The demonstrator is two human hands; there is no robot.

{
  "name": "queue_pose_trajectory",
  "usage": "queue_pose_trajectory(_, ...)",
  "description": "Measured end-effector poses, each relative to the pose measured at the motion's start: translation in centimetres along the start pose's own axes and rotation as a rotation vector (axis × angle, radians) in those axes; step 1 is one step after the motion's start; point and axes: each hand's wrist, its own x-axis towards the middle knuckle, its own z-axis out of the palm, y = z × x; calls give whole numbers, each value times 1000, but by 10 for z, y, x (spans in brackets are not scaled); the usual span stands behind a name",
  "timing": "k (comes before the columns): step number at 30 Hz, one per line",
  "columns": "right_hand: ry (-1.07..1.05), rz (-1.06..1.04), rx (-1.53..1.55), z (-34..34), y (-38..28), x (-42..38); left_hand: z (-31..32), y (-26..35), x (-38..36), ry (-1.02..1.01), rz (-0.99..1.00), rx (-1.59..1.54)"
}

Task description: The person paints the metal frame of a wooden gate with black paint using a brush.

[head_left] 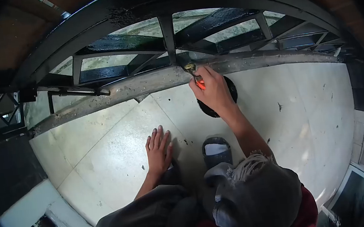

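My right hand (212,91) is closed around the orange handle of a paintbrush (200,84). The brush's head meets the bottom of a black metal gate (168,39), just beside an upright bar and over the grey sill (156,80). Partly hidden below that hand and wrist is a round black container (231,91) on the pale tiled floor. My left hand (157,152) is empty, palm down with its fingers stretched out, low over the floor by my left foot.
Dark specks and splashes mark the pale floor tiles (118,142). A black rod (80,92) juts along the sill at left. My slippered foot (216,151) is below the container. A white-framed piece (354,193) stands at lower right.
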Motion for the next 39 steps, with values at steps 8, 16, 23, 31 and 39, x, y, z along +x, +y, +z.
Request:
queue_pose_trajectory(8,29,42,54,-12,4,-8,-8,0,-9,-2,-11,1)
queue_pose_trajectory(16,-8,35,73,-16,5,3,-5,0,-5,7,-13,-7)
queue_pose_trajectory(23,-56,22,70,-19,11,7,-2,-1,-4,2,-4,-2)
queue_pose_trajectory(31,-82,-55,122,-21,9,14,0,-1,-3,16,-1,-4)
queue_pose_trajectory(39,-53,-45,148,-22,15,22,1,2,0,25,4,-20)
